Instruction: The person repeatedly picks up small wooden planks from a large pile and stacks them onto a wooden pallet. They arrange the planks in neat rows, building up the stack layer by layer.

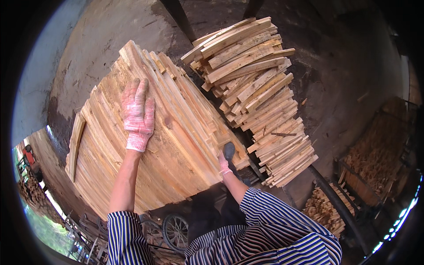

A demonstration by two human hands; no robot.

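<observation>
My left hand [138, 110], in a pink and white knit glove, lies flat on the top face of a broad stack of wooden boards [176, 172]. Its fingers point away from me, stretched out and close together. My right hand [224, 162], in a similar glove, is at the stack's near right side, against the edges of the boards. Its fingers are mostly hidden, so its grip does not show. One short loose strip of wood [77, 141] rests at the left edge of the stack.
To the right, a long row of stacked wooden slats [260, 97] has uneven ends jutting out. A dark metal bar [335, 203] runs below it at the right. More cut wood [329, 207] is piled there. Spoked wheels [176, 232] stand near my legs.
</observation>
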